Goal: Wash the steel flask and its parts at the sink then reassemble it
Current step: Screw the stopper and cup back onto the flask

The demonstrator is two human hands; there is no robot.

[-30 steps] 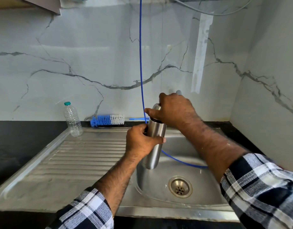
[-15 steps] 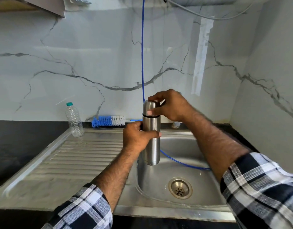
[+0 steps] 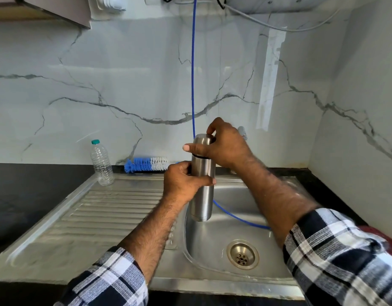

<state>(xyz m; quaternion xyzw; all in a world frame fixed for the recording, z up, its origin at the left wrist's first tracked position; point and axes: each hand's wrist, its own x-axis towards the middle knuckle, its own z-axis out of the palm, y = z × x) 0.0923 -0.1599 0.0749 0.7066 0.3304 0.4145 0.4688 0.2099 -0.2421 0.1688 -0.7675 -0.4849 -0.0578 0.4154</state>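
Right hand (image 3: 225,149) fingers curled around the cap (image 3: 202,144) of the steel flask (image 3: 201,191), left hand (image 3: 181,182) wrapped around the flask body, flask held upright above the sink (image 3: 226,272) basin, bottle brush (image 3: 146,164) and plastic bottle (image 3: 101,164) set behind the drainboard (image 3: 115,206).

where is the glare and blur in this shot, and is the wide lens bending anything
Head view: a bright reflected strip glares on the marble wall; the steel flask shows soft highlights and stays sharp; the sink drainboard smears toward the left edge; the counter line bows, typical wide-angle distortion.
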